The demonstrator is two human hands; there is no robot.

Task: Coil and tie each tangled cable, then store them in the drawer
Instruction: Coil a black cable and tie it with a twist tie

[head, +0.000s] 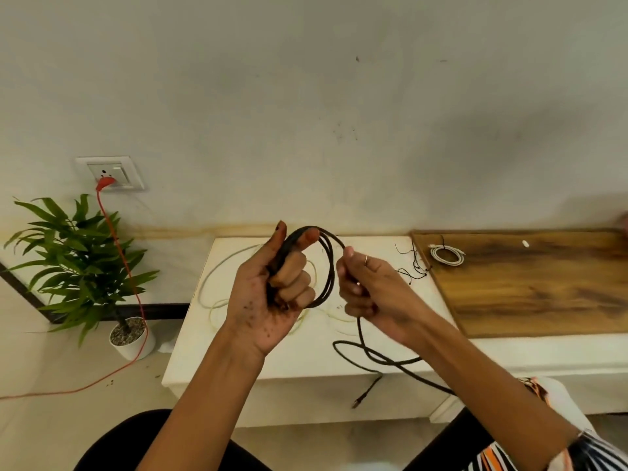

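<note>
Between my curled left hand [272,294] fingers gripping the black cable [326,266] loops, I'd feed slack evenly from my pinching right hand [367,290].

White table [272,365] w/ pale cable [217,266], thin black wires [413,266], wood board [530,283] (white coil [447,254] on it).

Pale off-white wall [306,96], scuffed with a few dark marks. White socket plate [110,173] low on left, red plug [104,182] inserted; red cord [125,273] trailing down across light floor [51,368]. Dark skirting strip [159,309] along wall base. Potted plant [74,260] in white pot [131,339], gravel on top, standing on floor at left. White low surface [217,362] centre; brown wooden board [530,283] on its right part. Soft, even lighting; faint shadow on wall at right.
</note>
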